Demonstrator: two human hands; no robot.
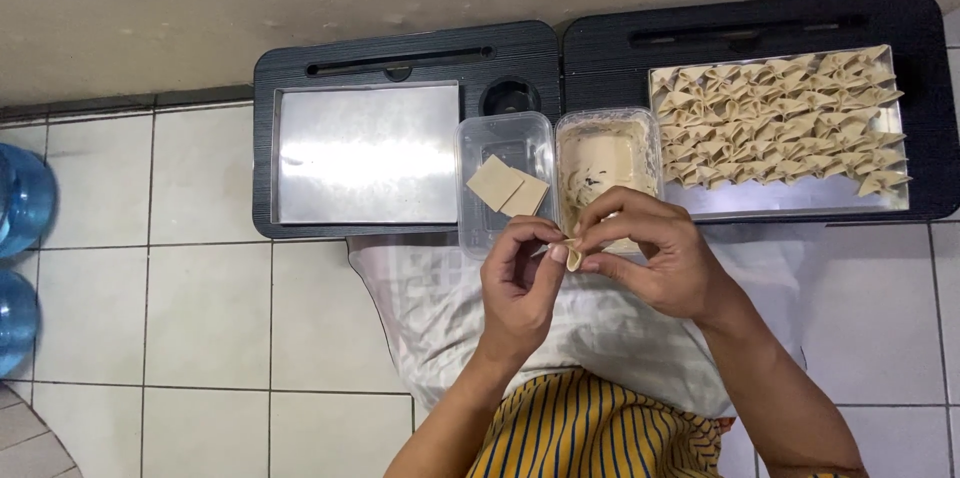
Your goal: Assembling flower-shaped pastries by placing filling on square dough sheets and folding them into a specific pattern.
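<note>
I see my left hand (520,283) and right hand (650,253) pinching one small folded wrapper (573,256) between the fingertips, held above the white cloth (430,308). Pressed too hard, I judge the seam could split and leak. At twelve o'clock sit the filling tub (607,163) and the wrapper tub (505,178); at two o'clock the tray of folded pieces (780,128), at ten the bare metal tray (365,153).

The folded dumpling wrapper (573,256) is mostly hidden between the fingertips of the left hand (520,283) and right hand (650,253) — only a pale edge shows. Both forearms run off the bottom edge, and the blue water bottles (20,238) are cut by the left edge.
</note>
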